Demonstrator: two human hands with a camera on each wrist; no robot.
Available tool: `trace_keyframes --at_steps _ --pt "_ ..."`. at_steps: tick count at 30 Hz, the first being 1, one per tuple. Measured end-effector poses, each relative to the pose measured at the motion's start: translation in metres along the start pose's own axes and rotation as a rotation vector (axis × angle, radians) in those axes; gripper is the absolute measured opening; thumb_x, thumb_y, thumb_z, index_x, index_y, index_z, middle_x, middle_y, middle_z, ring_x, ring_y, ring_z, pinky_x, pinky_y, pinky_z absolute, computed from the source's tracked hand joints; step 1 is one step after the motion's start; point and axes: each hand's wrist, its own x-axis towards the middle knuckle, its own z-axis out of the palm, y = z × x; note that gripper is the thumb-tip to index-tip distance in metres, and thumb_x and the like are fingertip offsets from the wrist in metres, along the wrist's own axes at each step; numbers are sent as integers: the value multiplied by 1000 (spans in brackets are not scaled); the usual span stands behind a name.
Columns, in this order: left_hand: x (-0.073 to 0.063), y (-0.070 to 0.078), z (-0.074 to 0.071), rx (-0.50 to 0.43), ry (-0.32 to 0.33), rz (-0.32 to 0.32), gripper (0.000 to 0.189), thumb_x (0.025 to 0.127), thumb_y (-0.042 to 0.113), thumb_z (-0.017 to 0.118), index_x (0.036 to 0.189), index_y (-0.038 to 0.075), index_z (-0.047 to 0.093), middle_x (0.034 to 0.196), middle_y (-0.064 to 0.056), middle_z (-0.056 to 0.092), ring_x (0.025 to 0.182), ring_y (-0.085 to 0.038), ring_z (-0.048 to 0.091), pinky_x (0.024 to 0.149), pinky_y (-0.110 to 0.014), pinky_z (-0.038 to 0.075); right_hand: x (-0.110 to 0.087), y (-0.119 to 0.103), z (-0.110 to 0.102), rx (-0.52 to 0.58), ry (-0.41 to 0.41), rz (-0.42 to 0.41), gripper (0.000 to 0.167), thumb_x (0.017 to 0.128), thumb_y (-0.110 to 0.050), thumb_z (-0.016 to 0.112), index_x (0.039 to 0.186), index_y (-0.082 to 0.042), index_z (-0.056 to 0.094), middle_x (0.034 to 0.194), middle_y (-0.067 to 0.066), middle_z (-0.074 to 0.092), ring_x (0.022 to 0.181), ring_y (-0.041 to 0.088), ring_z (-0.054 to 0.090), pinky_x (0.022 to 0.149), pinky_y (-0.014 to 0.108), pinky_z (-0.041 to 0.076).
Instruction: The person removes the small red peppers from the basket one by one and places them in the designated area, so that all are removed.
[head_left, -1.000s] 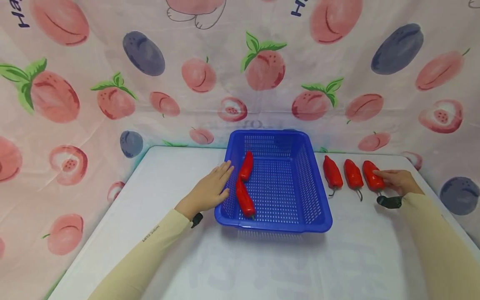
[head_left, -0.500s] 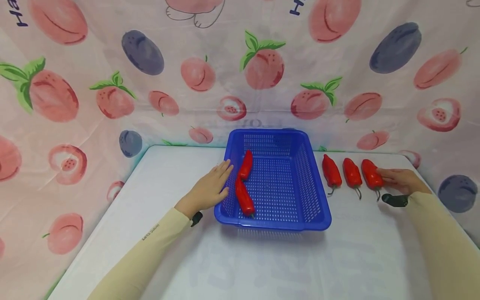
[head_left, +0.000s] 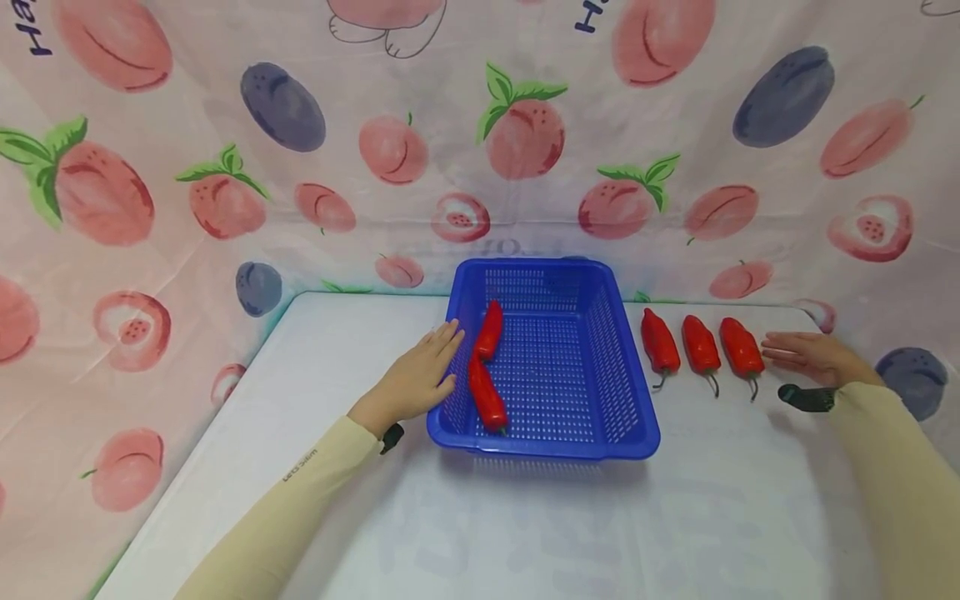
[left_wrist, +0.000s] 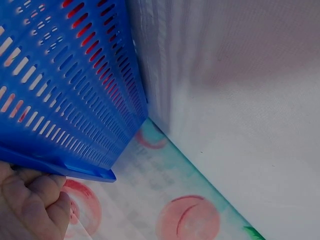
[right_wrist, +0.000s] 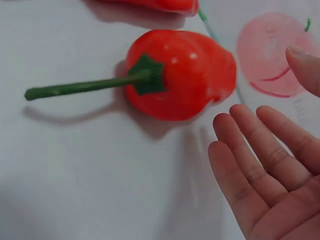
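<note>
A blue plastic basket [head_left: 543,450] with slotted walls stands mid-table. Two red peppers [head_left: 487,398] lie end to end along its left side. My left hand [head_left: 411,375] rests at the basket's left rim with fingers extended; the left wrist view shows its fingers [left_wrist: 42,192] against the rim. Right of the basket, three red peppers lie in a row: a left one [head_left: 660,342], a middle one [head_left: 701,344] and a right one [head_left: 741,347], green stems towards me. Just right of the last, my right hand [head_left: 821,358] holds nothing, fingers straight and apart from the pepper [right_wrist: 175,75].
The white table [head_left: 525,533] ends at a fruit-printed cloth [head_left: 420,75] hung behind it and along the sides. The basket stands close to this cloth at the back. A dark wrist camera [head_left: 806,397] sits under the right wrist.
My right hand has let go of the rightmost pepper and drawn back to the right, leaving a gap. The left hand and the basket stay in place.
</note>
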Motion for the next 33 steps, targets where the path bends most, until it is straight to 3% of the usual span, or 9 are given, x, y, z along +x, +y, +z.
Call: trace_keyframes --at_steps 2,4,6,7,11,14,21,27,33 --pt "0 0 0 2 5 4 63 92 23 44 147 -3 25 156 -18 18 146 -32 17 119 -43 17 -2 -2 -2 -12 0 -53 59 95 -47 42 148 -21 32 87 -38 51 83 -15 56 105 48 38" --pt "0 0 1 2 10 7 63 92 23 44 146 -3 25 156 -18 19 145 -32 17 119 -43 17 -5 -6 -3 28 5 -91 33 95 -43 44 125 -38 56 89 -36 55 84 -14 58 95 36 50" --pt "-1 0 1 1 13 9 63 92 23 44 146 -3 25 156 -19 19 145 -32 17 119 -43 17 -7 -12 -3 35 3 -132 17 96 -40 44 100 -47 59 90 -35 57 85 -13 58 84 24 55" --pt "-1 0 1 0 14 11 63 92 23 44 146 -4 25 156 -19 19 145 -32 17 119 -43 17 -9 -15 -3 26 0 -159 17 97 -37 44 94 -50 55 92 -35 57 85 -13 59 78 19 55" --pt "-1 0 1 -7 16 11 63 92 23 45 146 -4 25 155 -19 20 145 -33 18 119 -44 17 -16 -34 0 -115 14 -231 36 99 -36 39 135 -30 43 98 -38 53 90 -16 56 77 14 53" --pt "-2 1 0 -15 18 9 63 92 23 45 146 -3 25 156 -19 20 145 -32 18 119 -44 17 -24 -53 5 -179 29 -253 54 100 -36 38 148 -15 27 100 -38 52 92 -17 55 78 11 51" --pt "-2 1 0 -14 18 10 64 92 23 46 146 -3 26 155 -19 21 145 -33 18 119 -44 18 -42 -95 21 -140 30 -292 30 99 -32 43 126 -43 46 103 -35 57 94 -13 59 79 10 50" --pt "-2 -1 1 -21 28 12 64 91 23 46 146 -3 26 155 -19 21 145 -33 18 119 -44 18 -50 -129 45 -286 41 -339 56 98 -35 44 147 -10 31 116 -31 56 102 -13 57 88 15 50" --pt "-2 -2 1 -22 30 14 64 92 23 45 146 -3 25 156 -19 20 145 -32 18 119 -44 17 -55 -159 73 -331 19 -338 60 96 -39 48 146 -10 33 115 -29 56 102 -10 59 104 43 41"
